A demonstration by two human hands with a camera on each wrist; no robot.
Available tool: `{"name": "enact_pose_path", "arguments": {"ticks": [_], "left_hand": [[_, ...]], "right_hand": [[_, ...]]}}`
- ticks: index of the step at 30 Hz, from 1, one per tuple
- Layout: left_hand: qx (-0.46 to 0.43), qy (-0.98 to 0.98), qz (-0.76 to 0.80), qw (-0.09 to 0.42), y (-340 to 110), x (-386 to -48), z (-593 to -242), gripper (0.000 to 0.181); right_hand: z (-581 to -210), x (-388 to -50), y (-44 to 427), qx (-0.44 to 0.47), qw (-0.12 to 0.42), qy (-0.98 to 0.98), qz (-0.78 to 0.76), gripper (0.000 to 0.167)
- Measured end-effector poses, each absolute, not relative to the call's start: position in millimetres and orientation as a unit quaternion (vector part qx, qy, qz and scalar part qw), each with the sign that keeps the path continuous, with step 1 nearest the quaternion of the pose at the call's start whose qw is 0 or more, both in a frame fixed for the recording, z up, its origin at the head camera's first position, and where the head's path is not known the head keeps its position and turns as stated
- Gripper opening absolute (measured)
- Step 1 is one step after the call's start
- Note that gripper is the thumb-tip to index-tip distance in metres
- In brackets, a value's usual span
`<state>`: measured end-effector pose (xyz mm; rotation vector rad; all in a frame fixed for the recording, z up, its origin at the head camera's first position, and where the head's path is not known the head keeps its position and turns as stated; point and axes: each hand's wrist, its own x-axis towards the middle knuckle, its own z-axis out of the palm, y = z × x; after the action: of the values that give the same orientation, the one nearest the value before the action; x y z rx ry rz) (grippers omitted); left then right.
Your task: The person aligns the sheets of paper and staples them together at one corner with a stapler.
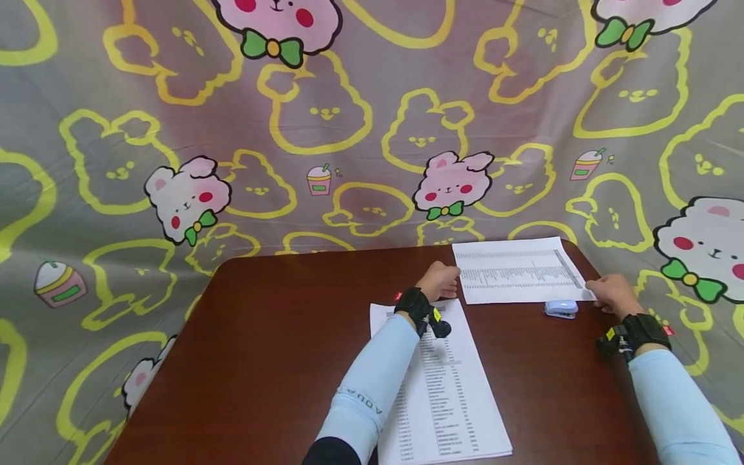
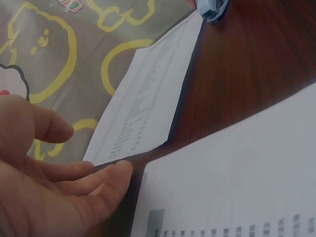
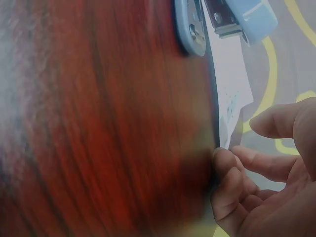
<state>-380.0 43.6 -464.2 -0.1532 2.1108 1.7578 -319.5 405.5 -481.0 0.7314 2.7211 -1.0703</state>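
A printed sheet (image 1: pixel 517 263) lies at the back right of the table, seen also as a white sheet (image 2: pixel 148 94) in the left wrist view. At its left edge is the left hand (image 1: pixel 440 281) (image 2: pixel 64 173), fingertips touching the sheet's end and thumb held apart. The right hand (image 1: pixel 615 292) (image 3: pixel 271 173) is by the near right corner, its bent fingertips against the paper (image 3: pixel 229 84) and its thumb raised clear. Under the left wrist lies a stack of printed paper (image 1: pixel 444 400) (image 2: pixel 237 168). A light blue stapler (image 1: pixel 560 309) (image 2: pixel 212 9) (image 3: pixel 252 19) sits between the sheet and the near side.
The brown table (image 1: pixel 261 361) has its back edge close to a hanging patterned cloth (image 1: pixel 349 129). The stapler is close to the right hand. Both forearms reach over the table, the left one across the paper stack.
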Motion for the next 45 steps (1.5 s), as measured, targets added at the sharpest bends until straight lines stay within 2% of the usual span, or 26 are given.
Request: {"name": "enact_pose_path", "arguments": {"ticks": [10, 16, 22, 26, 34, 41, 45], "left_hand": [[-0.073, 0.692, 0.680, 0.234, 40.7, -388.1, -464.8, 0.050], [-0.098, 0.666, 0.698, 0.243, 43.0, -389.4, -469.9, 0.035], [-0.099, 0.672, 0.691, 0.248, 45.3, -391.5, -474.5, 0.022], [-0.087, 0.687, 0.677, 0.250, 47.8, -393.0, -475.5, 0.020], [-0.093, 0.738, 0.634, 0.211, 50.4, -393.8, -479.6, 0.013], [-0.090, 0.662, 0.698, 0.257, 48.3, -396.0, -475.8, 0.016], [-0.095, 0.613, 0.736, 0.273, 50.0, -397.1, -472.4, 0.017]], "right_hand": [[-481.6, -329.4, 405.8, 0.238, 0.064, 0.888, -0.388, 0.031], [-485.3, -332.9, 411.8, 0.251, 0.070, 0.868, -0.422, 0.022], [-488.0, -334.2, 416.5, 0.262, 0.075, 0.854, -0.443, 0.024], [-490.4, -336.7, 419.3, 0.272, 0.078, 0.846, -0.453, 0.033], [-491.5, -344.5, 415.9, 0.238, 0.092, 0.854, -0.453, 0.051], [-486.6, -342.3, 410.6, 0.257, 0.087, 0.862, -0.428, 0.052], [-482.7, -340.9, 409.8, 0.237, 0.084, 0.874, -0.415, 0.050]]}}
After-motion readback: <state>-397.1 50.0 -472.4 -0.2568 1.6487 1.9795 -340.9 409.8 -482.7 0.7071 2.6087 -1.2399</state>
